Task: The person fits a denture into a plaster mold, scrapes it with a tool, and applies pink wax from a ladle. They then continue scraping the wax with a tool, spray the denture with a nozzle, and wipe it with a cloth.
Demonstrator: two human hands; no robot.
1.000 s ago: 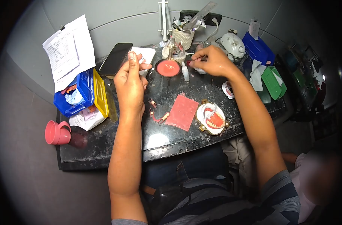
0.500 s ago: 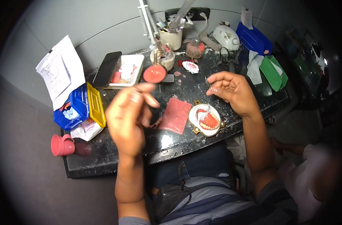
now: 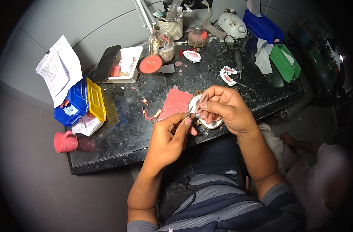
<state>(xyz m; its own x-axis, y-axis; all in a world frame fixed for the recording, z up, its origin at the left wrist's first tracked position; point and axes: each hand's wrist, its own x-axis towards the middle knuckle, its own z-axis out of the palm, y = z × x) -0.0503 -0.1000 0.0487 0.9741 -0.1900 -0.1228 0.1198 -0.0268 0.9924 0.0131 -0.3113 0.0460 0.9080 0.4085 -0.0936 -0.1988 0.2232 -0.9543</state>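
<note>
My left hand (image 3: pixel 169 138) is closed in a pinch, a thin dark metallic piece (image 3: pixel 189 111) showing at its fingertips. Facing it, my right hand (image 3: pixel 227 112) has thumb and index finger pressed together; I cannot make out what small thing is in them. Both hands meet over a white dental cast in a brass-lugged frame (image 3: pixel 213 124), hiding most of it. Left of the cast lies a pink wax sheet (image 3: pixel 175 101), its near corner close to my left hand. A pink denture piece with teeth (image 3: pixel 152 115) rests beside the sheet.
Behind lie a white model with pink gums (image 3: pixel 228 75), a handpiece (image 3: pixel 238 62), a round dish of pink wax (image 3: pixel 150 64) and a white tray (image 3: pixel 129 77). Blue and yellow bins (image 3: pixel 96 101) and a pink cup (image 3: pixel 65 142) stand left. A person (image 3: pixel 319 170) is at right.
My hands have come together over the cast, the left moving right and down. The view has shifted, and the white model and denture piece show more fully.
</note>
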